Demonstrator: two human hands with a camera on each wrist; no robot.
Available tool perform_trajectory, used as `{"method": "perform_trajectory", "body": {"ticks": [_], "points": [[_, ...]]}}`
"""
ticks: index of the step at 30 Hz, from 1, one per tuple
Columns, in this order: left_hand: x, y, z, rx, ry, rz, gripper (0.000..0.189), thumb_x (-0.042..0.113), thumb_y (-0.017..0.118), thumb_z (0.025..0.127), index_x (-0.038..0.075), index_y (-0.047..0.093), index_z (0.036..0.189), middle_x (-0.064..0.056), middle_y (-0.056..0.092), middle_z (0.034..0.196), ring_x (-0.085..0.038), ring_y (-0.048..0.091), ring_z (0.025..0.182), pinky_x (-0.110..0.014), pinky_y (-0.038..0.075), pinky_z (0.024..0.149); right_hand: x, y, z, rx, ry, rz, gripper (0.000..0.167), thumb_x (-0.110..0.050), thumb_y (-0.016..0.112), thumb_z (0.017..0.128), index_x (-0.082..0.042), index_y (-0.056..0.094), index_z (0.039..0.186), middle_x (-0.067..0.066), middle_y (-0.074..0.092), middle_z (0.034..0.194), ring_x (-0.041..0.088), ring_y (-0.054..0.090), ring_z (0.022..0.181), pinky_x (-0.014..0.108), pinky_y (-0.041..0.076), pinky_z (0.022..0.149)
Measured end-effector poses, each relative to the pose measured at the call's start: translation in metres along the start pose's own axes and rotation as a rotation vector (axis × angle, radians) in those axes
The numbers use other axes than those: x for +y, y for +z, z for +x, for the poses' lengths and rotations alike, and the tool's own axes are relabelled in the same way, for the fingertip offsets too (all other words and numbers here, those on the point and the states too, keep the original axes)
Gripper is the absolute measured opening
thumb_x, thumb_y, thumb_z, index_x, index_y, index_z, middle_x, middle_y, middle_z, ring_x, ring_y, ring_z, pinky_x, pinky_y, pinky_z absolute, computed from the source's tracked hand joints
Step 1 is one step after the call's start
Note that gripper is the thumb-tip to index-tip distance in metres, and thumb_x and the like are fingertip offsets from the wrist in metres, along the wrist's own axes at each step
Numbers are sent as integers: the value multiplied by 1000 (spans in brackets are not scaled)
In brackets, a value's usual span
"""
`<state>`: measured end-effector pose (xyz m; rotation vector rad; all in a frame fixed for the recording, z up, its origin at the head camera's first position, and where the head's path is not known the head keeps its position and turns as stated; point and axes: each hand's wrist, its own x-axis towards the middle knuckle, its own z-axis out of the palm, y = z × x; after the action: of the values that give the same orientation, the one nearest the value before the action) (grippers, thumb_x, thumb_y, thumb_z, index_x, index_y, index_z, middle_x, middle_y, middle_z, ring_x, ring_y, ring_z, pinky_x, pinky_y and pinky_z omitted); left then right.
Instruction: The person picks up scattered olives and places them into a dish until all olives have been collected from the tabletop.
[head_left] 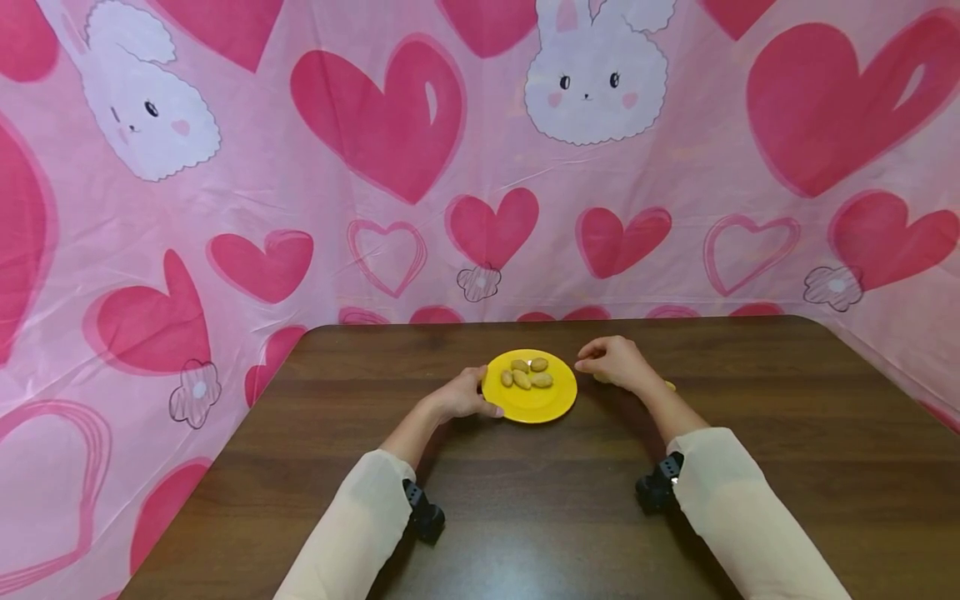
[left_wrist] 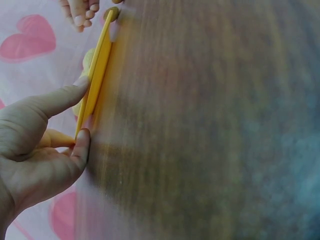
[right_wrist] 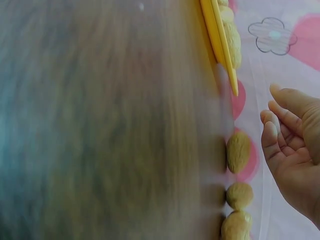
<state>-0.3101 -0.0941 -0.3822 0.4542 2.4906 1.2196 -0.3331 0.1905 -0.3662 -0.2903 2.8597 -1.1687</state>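
Observation:
A round yellow plate lies on the wooden table, bearing several small, tan, oval potato-like pieces. My left hand grips the plate's left rim, the thumb resting on the rim and the fingers around its edge in the left wrist view. Beyond the plate's right edge, my right hand hovers with loosely curled fingers; nothing shows between thumb and fingertips in the right wrist view. Below that hand, more tan pieces sit in a row on the table, mostly hidden by the hand and wrist in the head view.
The dark brown wooden table ends close behind the plate. A pink curtain with hearts and rabbits hangs along its back and left sides. Each sleeved forearm carries a black wrist camera.

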Motion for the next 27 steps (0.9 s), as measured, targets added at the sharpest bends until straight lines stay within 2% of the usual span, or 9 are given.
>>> {"method": "perform_trajectory", "body": {"ticks": [5, 10, 13, 20, 27], "points": [[0, 0, -1, 1, 2, 7, 79, 11, 76, 76, -2, 32, 141, -16, 36, 138, -26, 39, 112, -41, 25, 107, 7, -7, -5, 17, 34, 46, 28, -21, 68, 85, -2, 66, 104, 11, 63, 98, 25, 53, 83, 32, 49, 73], [-1, 1, 1, 13, -28, -13, 84, 10, 76, 75, -1, 28, 143, -18, 29, 143, -28, 35, 119, -42, 20, 109, 14, -16, -10, 40, -14, -21, 28, -22, 67, 86, -1, 66, 103, 12, 65, 97, 23, 54, 81, 37, 48, 78], [-1, 1, 1, 14, -30, -8, 84, 11, 76, 75, -2, 27, 143, -18, 28, 144, -28, 35, 120, -42, 20, 109, 18, -21, -12, 38, -12, -40, 29, -24, 65, 86, -1, 66, 105, 12, 64, 98, 23, 54, 80, 39, 48, 79], [-2, 0, 2, 0, -22, -10, 83, 11, 76, 76, -1, 29, 142, -16, 33, 142, -25, 39, 114, -40, 23, 108, 24, -31, -20, 39, -12, -24, 32, -25, 66, 86, 0, 65, 106, 12, 65, 96, 22, 55, 77, 32, 49, 70], [-2, 0, 3, 10, -33, 1, 86, 11, 77, 75, -3, 25, 143, -19, 26, 145, -28, 33, 123, -42, 19, 109, 33, -40, -28, 60, -22, -63, 32, -27, 66, 86, 0, 66, 103, 13, 65, 96, 24, 56, 82, 36, 48, 73]]}}
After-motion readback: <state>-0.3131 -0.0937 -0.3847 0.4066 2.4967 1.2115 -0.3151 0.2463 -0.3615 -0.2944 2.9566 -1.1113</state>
